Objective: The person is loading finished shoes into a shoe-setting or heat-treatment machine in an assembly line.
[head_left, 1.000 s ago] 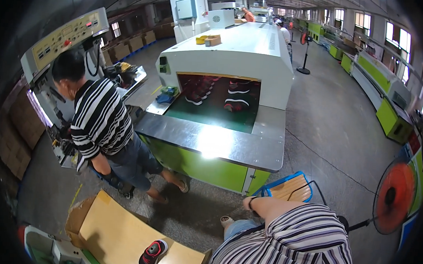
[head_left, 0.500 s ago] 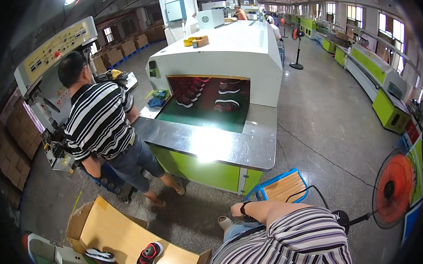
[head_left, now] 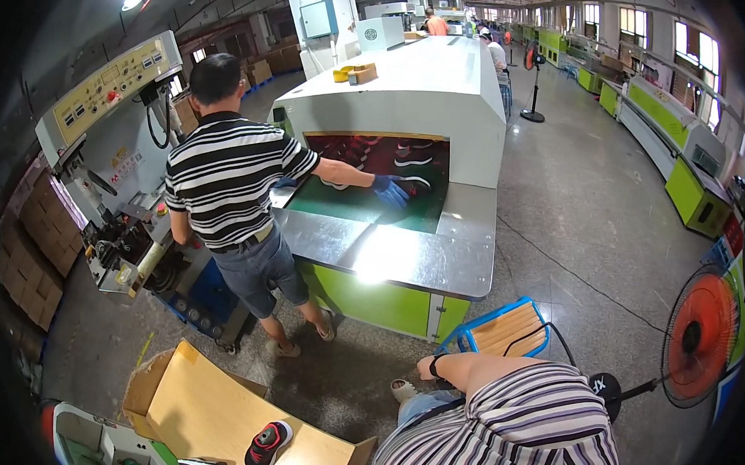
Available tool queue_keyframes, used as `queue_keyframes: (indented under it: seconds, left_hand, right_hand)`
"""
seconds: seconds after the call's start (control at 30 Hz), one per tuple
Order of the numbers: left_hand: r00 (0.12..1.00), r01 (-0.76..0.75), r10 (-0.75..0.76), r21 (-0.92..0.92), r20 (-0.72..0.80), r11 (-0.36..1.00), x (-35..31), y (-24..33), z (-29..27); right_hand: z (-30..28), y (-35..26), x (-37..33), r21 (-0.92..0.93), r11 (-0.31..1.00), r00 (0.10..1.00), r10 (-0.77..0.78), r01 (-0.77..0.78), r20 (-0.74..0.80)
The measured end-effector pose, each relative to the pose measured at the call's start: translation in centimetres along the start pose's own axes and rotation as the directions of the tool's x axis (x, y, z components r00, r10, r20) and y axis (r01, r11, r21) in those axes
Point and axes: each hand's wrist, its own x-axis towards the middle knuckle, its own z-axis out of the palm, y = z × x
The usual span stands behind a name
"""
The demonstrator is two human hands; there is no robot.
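Standing red-trimmed black shoe (head_left: pixel 268 446)

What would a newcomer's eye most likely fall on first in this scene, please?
Probably the large white machine in the middle, where a co-worker's blue-gloved hand reaches toward the shoes in its dark opening. Next might come the orange-bladed fan at the right edge. Nearest the lower edge, left of centre, a black-and-red shoe stands out on the tan work surface.
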Motion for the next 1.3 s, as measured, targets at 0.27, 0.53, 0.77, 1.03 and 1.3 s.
queue_keyframes:
  seconds: [0.27, 0.53, 0.77, 1.03, 1.3]
  left_hand:
    - [0.997, 0.061, -0.058, -0.062, 0.044, 0.996, -0.9, -1.0, -0.1]
    - [0.984, 0.16, -0.149, -0.132, 0.095, 0.978, -2.9, -2.8, -0.2]
    - [0.978, 0.174, -0.15, -0.163, 0.147, 0.971, -4.4, -2.2, -1.8]
    - [0.981, 0.164, -0.146, -0.149, 0.125, 0.975, -4.3, -2.1, -1.5]
    - [0.98, 0.159, -0.142, -0.122, 0.143, 0.98, -4.6, -2.2, -2.2]
  right_hand:
    - [-0.2, -0.6, 0.4, -0.065, 0.998, 0.999, -0.019, 0.017, -0.037]
    - [0.1, -3.0, 1.3, 0.086, 0.994, 0.996, -0.06, 0.065, -0.062]
    - [-0.4, -3.0, -0.5, 0.027, 0.996, 0.995, -0.086, 0.087, -0.05]
    - [0.2, -1.3, 1.0, -0.105, 0.989, 0.995, -0.099, 0.1, 0.012]
    - [0.5, -1.4, 1.8, -0.053, 0.996, 0.998, -0.066, 0.065, -0.015]
